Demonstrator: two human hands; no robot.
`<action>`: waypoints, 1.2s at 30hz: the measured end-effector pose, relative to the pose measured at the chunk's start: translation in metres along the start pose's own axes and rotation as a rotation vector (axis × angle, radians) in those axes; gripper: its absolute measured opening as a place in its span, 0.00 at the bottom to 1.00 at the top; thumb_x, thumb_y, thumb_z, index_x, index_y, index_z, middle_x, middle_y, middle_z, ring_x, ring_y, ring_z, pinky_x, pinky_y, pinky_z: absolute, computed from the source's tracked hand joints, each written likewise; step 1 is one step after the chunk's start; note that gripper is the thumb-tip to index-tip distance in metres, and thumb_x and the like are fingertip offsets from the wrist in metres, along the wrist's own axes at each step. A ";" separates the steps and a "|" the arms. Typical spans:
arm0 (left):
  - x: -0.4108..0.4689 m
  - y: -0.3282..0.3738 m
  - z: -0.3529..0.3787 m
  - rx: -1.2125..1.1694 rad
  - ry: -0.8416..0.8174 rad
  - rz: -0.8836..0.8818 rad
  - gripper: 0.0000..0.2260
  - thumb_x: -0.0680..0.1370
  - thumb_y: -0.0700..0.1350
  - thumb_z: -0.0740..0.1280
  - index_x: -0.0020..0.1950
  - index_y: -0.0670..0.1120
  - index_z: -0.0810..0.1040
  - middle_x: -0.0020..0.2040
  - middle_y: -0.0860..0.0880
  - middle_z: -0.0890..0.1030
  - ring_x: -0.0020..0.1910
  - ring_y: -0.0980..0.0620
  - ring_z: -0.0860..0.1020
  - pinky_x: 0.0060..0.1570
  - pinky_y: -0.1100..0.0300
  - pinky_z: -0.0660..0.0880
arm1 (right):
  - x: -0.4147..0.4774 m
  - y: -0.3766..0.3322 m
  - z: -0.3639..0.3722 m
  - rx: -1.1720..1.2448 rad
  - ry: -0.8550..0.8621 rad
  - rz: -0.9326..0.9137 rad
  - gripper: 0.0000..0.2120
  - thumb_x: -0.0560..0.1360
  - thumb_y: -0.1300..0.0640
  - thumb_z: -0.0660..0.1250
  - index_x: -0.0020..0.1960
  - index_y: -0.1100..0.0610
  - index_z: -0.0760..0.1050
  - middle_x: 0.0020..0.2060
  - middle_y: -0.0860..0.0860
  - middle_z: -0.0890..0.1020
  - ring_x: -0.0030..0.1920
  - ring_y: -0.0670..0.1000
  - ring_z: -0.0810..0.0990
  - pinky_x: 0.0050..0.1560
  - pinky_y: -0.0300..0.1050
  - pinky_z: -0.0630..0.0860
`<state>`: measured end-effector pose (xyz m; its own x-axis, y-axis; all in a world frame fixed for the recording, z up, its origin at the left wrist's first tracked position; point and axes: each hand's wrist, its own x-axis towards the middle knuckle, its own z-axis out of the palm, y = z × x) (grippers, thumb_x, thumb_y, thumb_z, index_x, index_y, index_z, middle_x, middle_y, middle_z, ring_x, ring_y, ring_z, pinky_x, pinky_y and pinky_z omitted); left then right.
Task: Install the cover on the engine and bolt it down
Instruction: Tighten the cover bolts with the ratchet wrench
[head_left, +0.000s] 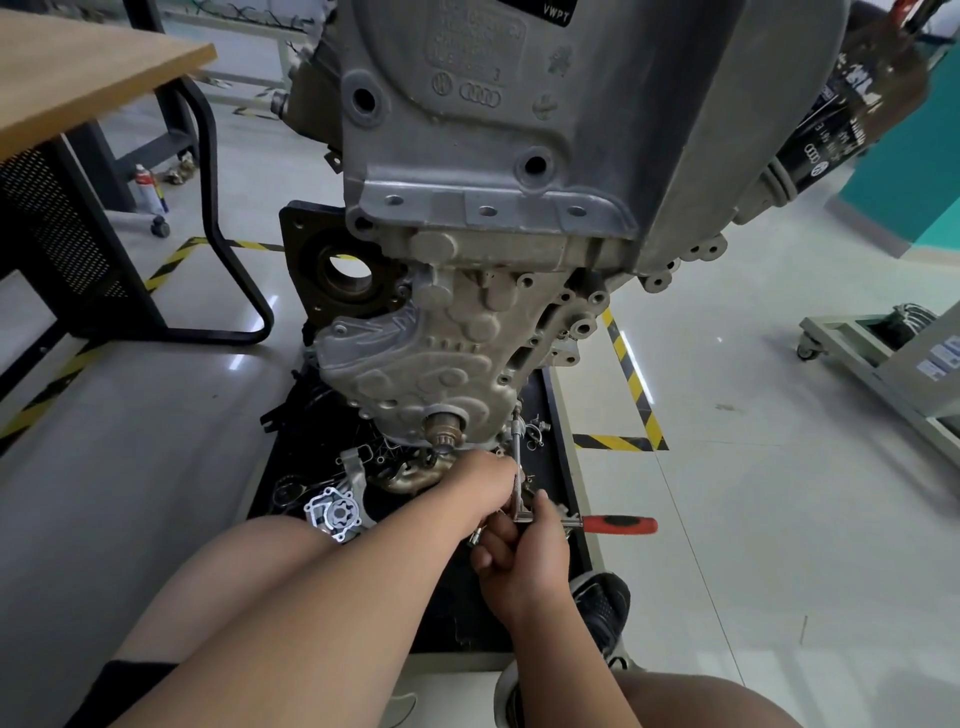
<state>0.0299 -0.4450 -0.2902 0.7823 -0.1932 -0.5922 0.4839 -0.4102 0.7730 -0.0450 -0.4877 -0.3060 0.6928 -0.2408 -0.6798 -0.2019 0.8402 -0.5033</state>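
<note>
Both hands met below the cover (426, 364): left hand (483, 483) curled round the extension bar (516, 441), right hand (524, 556) gripping the ratchet (618, 524) near its head.

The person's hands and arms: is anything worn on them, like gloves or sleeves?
Nothing shows. The left hand and right hand are ungloved, both forearms are bare with no sleeves in view, and neither wrist carries a watch or band.
</note>
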 end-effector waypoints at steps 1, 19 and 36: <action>-0.002 -0.001 0.000 0.025 -0.007 0.015 0.11 0.78 0.44 0.59 0.46 0.43 0.81 0.32 0.46 0.76 0.26 0.50 0.69 0.21 0.67 0.58 | 0.001 0.000 -0.001 0.036 0.000 0.027 0.21 0.81 0.46 0.56 0.35 0.56 0.72 0.21 0.49 0.67 0.17 0.46 0.59 0.19 0.34 0.57; 0.004 -0.002 0.002 0.061 0.016 0.052 0.12 0.77 0.45 0.61 0.51 0.39 0.80 0.46 0.44 0.81 0.41 0.48 0.76 0.40 0.58 0.73 | 0.006 0.004 -0.008 -0.864 0.166 -0.427 0.14 0.82 0.45 0.55 0.45 0.55 0.67 0.34 0.50 0.73 0.34 0.49 0.71 0.39 0.46 0.67; -0.009 0.012 -0.010 -0.592 -0.089 -0.137 0.10 0.75 0.31 0.55 0.38 0.40 0.72 0.31 0.46 0.71 0.27 0.53 0.66 0.27 0.63 0.65 | -0.003 -0.007 -0.013 -0.963 0.072 -0.436 0.16 0.80 0.46 0.57 0.37 0.53 0.69 0.29 0.46 0.74 0.31 0.47 0.72 0.36 0.47 0.70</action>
<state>0.0330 -0.4394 -0.2730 0.6740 -0.2574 -0.6924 0.7336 0.1230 0.6684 -0.0543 -0.4994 -0.3075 0.8011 -0.4838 -0.3523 -0.4312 -0.0583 -0.9004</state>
